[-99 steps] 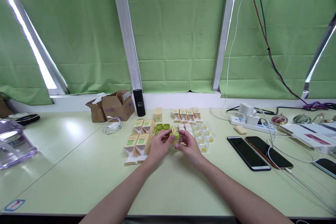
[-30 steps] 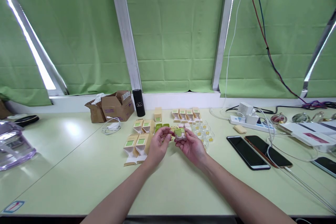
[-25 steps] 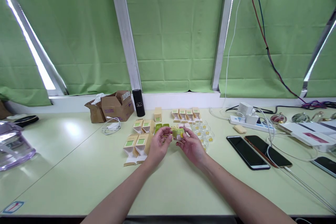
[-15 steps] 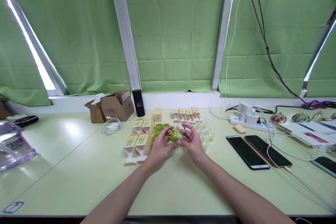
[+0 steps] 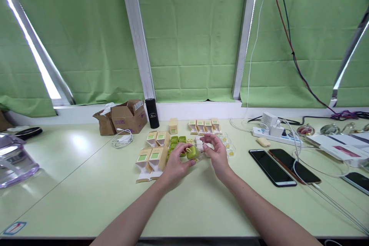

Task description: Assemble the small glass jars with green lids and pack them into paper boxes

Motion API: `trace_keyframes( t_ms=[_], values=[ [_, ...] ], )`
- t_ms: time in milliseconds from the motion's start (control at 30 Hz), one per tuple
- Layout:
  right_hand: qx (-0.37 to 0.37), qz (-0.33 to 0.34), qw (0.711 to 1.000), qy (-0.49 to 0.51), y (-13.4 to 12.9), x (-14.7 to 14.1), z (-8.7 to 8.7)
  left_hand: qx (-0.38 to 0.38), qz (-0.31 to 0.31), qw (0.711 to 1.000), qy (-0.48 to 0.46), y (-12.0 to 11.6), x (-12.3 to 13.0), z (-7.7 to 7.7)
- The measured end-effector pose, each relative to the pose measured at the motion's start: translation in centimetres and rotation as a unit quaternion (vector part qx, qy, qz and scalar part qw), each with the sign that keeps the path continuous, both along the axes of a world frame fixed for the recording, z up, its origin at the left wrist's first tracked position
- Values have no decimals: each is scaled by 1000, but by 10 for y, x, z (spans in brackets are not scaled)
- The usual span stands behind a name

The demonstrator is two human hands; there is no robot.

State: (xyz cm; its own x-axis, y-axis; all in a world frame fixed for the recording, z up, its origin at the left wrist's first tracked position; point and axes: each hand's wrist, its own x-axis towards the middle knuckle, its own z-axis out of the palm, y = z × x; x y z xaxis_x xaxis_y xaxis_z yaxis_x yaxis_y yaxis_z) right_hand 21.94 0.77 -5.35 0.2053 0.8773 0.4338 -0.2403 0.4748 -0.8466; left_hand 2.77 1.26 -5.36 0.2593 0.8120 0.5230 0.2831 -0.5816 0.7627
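Note:
My left hand [image 5: 178, 162] is closed on a small green piece [image 5: 191, 152] with a pale cord, held just above the table. A clear part shows at its right side. To the right, my right hand [image 5: 215, 156] has its fingers curled near small white pieces [image 5: 199, 143]; whether it grips anything is hidden. Small green containers [image 5: 173, 143] stand in rows behind my left hand. Clear pieces with yellow centres [image 5: 230, 149] lie behind and right of my right hand. Open cream boxes [image 5: 158, 158] stand to the left, and several more cream boxes [image 5: 204, 126] stand behind.
Cardboard boxes [image 5: 128, 116], a black cylinder [image 5: 152, 113] and a white charger [image 5: 123, 139] are at the back left. Phones [image 5: 272, 167] and a power strip [image 5: 276, 136] with trailing cables occupy the right. A clear purple-edged container [image 5: 17, 160] stands far left.
My right hand has moved slightly right, away from the green piece, and its fingers have shifted. The green piece remains in my left hand, a little lower. More white pieces show between the hands.

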Motion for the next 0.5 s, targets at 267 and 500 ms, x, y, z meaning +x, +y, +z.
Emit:
trace_keyframes(
  t_ms=[267, 500],
  values=[
    [-31, -106, 938, -327, 33, 19, 13, 28, -9, 988, 150, -6, 0, -5],
    [-32, -95, 784, -612, 81, 9, 41, -1, -16, 975, 222, -13, 1, 1]
  ],
)
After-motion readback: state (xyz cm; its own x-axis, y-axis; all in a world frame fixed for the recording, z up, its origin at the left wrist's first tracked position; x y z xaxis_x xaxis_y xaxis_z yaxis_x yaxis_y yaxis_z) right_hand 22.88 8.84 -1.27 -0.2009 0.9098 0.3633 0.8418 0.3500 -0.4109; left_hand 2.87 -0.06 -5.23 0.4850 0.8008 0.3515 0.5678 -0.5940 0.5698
